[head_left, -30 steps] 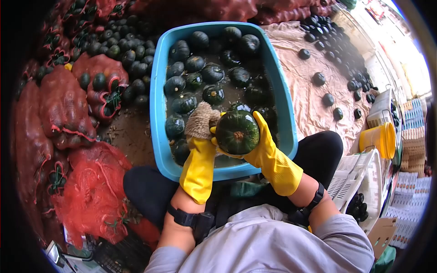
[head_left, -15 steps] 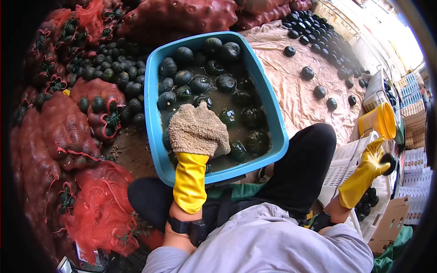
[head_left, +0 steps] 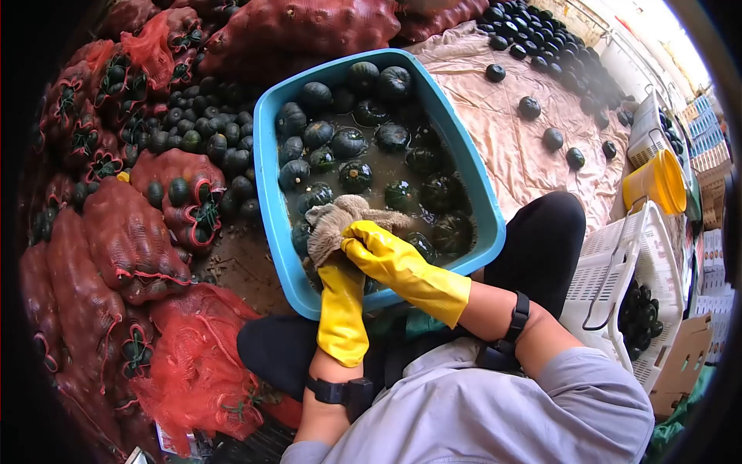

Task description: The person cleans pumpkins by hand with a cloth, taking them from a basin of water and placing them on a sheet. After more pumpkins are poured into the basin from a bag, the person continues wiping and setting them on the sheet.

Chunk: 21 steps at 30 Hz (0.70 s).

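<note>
A blue plastic tub of murky water sits before me, with several dark green pumpkins floating in it. Over its near left corner is my left hand in a yellow rubber glove. A fuzzy beige cleaning mitt, bunched up, covers that hand and hides its fingers. My right hand, also in a yellow rubber glove, reaches across from the right. Its fingers are curled together against the mitt and appear to pinch the fabric. Whether a pumpkin lies beneath the cloth is hidden.
Red mesh sacks crowd the left, beside a pile of small pumpkins. More pumpkins lie on a pinkish sheet at upper right. At right stand a white crate holding pumpkins, a yellow bucket and cardboard.
My right hand has left the white crate, let go of a dark pumpkin there, and come to the mitt. The mitt, spread over my left hand before, is now bunched up.
</note>
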Available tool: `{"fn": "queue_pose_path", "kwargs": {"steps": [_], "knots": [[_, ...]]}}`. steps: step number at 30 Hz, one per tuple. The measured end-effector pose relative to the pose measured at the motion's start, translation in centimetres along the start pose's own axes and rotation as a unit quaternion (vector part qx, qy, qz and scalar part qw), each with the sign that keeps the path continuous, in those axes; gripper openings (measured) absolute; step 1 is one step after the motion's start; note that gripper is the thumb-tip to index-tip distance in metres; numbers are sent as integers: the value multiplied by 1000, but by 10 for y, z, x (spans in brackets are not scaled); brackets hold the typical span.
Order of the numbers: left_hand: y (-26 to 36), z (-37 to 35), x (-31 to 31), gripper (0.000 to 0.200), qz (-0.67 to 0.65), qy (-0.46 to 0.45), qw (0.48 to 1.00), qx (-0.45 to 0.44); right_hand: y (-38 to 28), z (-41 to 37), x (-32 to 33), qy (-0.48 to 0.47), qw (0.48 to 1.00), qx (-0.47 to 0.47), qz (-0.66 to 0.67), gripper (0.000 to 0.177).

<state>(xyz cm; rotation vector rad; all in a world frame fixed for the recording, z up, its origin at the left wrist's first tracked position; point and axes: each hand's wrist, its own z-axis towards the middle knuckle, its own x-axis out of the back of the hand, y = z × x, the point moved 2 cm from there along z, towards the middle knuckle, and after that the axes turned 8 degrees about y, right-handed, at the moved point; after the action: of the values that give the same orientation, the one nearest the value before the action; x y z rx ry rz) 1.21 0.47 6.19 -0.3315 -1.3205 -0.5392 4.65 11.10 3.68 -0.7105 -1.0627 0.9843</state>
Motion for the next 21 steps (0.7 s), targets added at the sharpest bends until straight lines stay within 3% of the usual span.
{"fn": "queue_pose_path", "kwargs": {"steps": [1, 2, 3, 5, 7, 8, 9, 11, 12, 13, 14, 15, 16, 19, 21], "knots": [[-2, -23, -5, 32, -104, -15, 994, 34, -6, 0, 0, 0, 999, 36, -6, 26], [-5, -49, -12, 34, -206, -31, 976, 68, -22, -1, 6, -17, 996, -52, 73, 27], [-9, -73, -20, 36, -306, -47, 945, 101, -44, -3, 21, -117, 972, -161, 123, 27], [-13, -109, -34, 41, -496, -79, 848, 168, -45, -20, 20, -175, 976, -59, 115, 27], [-16, -117, -50, 44, -642, -79, 727, 231, -43, -30, 24, -244, 959, -34, 142, 31], [-15, -114, -53, 46, -694, -64, 669, 257, -38, -36, 28, -214, 967, 26, 133, 32], [-20, -106, -57, 46, -712, -60, 648, 263, -34, -40, 32, -184, 971, 85, 124, 34], [-30, -63, -50, 47, -665, -70, 711, 215, -40, -7, 58, -253, 964, 2, 77, 33], [-36, -43, -44, 47, -621, -69, 761, 175, -41, 11, 74, -211, 967, -111, 86, 28], [-42, -25, -36, 48, -558, -64, 818, 125, -5, 24, 74, -112, 980, -122, 109, 26], [-42, -12, -25, 48, -478, -50, 874, 67, 12, 47, 83, -19, 996, -69, -53, 27], [-38, -6, -9, 48, -398, -33, 917, 14, 34, 71, 88, -11, 982, -78, -170, 32], [-33, -4, 6, 49, -335, -17, 942, -27, 77, 78, 85, -30, 966, -66, -248, 44], [-30, 0, 29, 50, -231, 14, 969, -88, 125, 79, 53, -235, 865, -111, -430, 75], [-44, 5, 25, 51, -186, 24, 977, -99, 134, 80, 35, -233, 869, -172, -401, 89]]}}
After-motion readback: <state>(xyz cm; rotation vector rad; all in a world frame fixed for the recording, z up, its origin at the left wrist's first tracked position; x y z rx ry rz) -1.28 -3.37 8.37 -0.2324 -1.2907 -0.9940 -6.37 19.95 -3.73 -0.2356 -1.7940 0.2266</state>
